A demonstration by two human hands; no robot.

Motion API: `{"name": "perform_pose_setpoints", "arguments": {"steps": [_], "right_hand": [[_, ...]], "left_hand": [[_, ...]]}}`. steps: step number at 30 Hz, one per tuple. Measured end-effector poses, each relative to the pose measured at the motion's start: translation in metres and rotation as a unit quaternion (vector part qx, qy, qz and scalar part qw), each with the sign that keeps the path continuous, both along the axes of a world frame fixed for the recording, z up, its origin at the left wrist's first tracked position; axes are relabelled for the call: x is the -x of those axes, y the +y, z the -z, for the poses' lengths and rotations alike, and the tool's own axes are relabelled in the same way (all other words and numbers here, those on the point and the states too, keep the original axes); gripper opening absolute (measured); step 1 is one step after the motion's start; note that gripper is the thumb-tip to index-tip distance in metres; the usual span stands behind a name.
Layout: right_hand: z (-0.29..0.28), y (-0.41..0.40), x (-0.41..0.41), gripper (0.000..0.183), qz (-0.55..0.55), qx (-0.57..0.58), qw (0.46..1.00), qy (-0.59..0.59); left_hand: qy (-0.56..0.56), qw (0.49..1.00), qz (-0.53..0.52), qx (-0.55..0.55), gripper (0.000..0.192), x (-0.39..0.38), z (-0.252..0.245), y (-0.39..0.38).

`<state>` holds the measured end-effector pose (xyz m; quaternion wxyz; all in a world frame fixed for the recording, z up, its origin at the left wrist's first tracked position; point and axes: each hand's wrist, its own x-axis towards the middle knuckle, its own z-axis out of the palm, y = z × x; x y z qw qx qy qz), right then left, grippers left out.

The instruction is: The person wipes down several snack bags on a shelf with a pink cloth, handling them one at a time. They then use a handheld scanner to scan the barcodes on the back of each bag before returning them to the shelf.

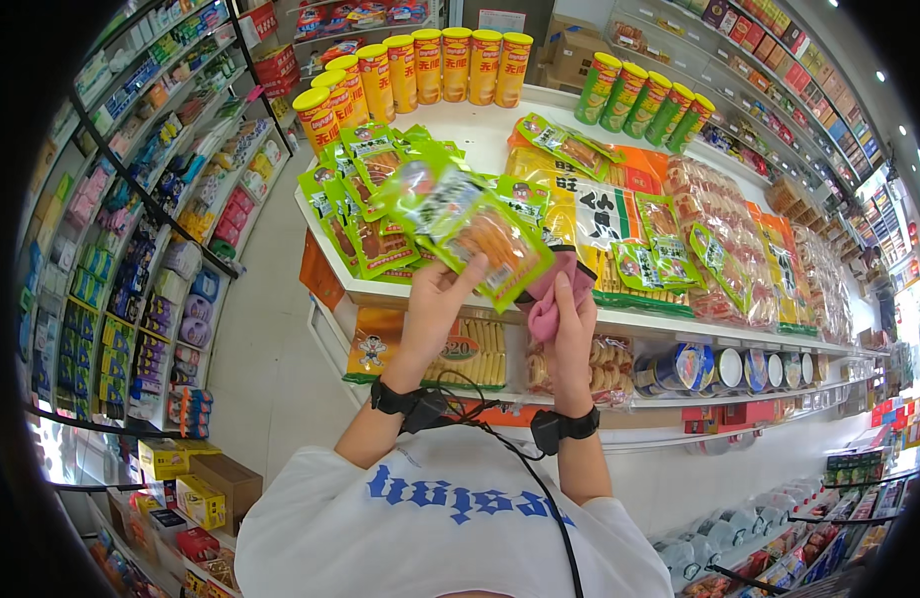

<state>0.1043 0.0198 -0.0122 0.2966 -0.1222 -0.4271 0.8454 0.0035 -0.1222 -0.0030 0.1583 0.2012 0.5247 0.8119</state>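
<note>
My left hand (446, 293) grips the lower edge of a green snack packet (467, 224), its thumb on the front; the packet is blurred and its brown contents show through a window. A pink cloth with dark edging (553, 295) is in my right hand (574, 318), close to the packet's lower right corner. Under and behind the held packet, a heap of similar green packets (378, 247) lies on the white display top. More green packets (639, 265) rest on large yellow bags of snacks (553, 187) to the right.
Yellow-lidded canisters (428, 67) and green canisters (633, 97) stand along the back of the white display shelf (475, 146). Below are bagged biscuits (471, 351) and blue round tins (692, 366). Stocked shelves line the left and right; cartons (224, 486) sit at lower left. Cables hang between my wrists.
</note>
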Motion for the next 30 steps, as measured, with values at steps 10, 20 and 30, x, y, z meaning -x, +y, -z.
{"name": "perform_pose_setpoints", "arguments": {"steps": [10,20,30], "right_hand": [[0.004,-0.023,0.006,0.019,-0.038,-0.088,0.993,-0.062],[-0.007,-0.033,-0.004,0.025,-0.006,-0.232,0.971,-0.062],[-0.001,-0.028,-0.003,0.024,-0.069,-0.195,0.977,-0.047]], "left_hand": [[-0.007,0.999,-0.041,-0.02,0.025,-0.007,0.005,0.01],[-0.237,0.959,0.071,-0.139,0.016,0.003,0.015,0.003],[-0.158,0.927,0.111,-0.321,0.048,-0.004,-0.024,-0.001]]}}
